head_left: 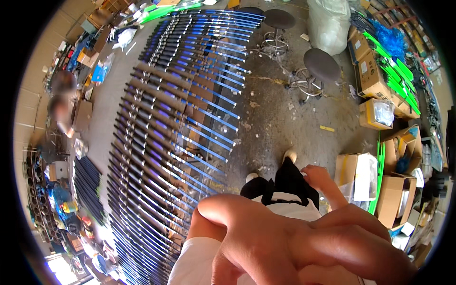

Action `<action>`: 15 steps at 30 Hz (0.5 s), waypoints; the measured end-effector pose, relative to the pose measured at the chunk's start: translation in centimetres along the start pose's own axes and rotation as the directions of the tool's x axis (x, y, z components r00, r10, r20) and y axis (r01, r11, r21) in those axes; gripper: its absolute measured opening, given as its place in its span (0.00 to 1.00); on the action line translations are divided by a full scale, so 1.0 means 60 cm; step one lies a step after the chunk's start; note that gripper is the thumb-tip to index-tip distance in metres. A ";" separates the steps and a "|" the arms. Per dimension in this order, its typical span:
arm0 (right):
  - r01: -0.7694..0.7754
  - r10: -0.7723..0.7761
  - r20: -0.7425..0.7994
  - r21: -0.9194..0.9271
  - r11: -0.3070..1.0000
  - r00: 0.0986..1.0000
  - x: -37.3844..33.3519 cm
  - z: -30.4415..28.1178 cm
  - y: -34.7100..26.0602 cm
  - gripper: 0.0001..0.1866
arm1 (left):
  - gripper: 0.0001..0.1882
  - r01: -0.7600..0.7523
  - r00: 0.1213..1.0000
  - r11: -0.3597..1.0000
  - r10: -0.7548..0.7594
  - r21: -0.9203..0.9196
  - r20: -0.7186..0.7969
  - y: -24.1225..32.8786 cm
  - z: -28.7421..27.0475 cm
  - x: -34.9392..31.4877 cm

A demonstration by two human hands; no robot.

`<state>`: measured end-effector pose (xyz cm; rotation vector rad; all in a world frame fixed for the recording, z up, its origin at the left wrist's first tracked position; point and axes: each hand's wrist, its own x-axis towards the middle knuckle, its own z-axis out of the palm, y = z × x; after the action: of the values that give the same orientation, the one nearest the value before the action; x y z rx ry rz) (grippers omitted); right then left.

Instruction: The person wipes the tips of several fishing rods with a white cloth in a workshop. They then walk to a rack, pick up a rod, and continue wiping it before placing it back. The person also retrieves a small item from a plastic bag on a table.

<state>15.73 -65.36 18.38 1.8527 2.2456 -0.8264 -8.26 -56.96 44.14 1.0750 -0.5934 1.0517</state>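
Very close up at the bottom, my left hand is raised with its wrist bent and its fingers stretched to the right. I see nothing in it, though its fingertips are partly cut off or hidden. Lower down by my right leg hangs my right hand, fingers loosely bent and apart, with no held thing showing. To my left lie long rows of slender black-and-blue rods with silver rings, side by side on a low stand. Neither hand touches them.
Two round dark stools stand ahead on the stained floor. Cartons, bright green strips and a big whitish sack line the right. Left, a dark tube bundle lies on the floor; another person is beyond.
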 end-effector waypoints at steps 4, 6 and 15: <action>0.023 -0.024 0.016 0.051 0.998 1.000 0.092 -0.017 0.108 0.12 | 0.37 0.066 0.998 0.998 -0.066 0.020 -0.011 -0.078 -0.101 0.076; 0.039 -0.039 0.001 0.068 0.997 0.999 0.149 -0.025 0.169 0.11 | 0.36 0.130 0.991 0.990 -0.129 0.046 -0.025 -0.131 -0.158 0.106; 0.027 -0.012 -0.122 0.124 0.992 0.992 0.337 -0.248 0.468 0.12 | 0.16 0.669 0.343 0.723 -0.504 -0.170 -0.793 -0.307 -0.388 0.162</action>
<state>40.74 -37.68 13.11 1.9895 2.3367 -0.9009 10.44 -33.60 35.24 0.7307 0.6604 0.7988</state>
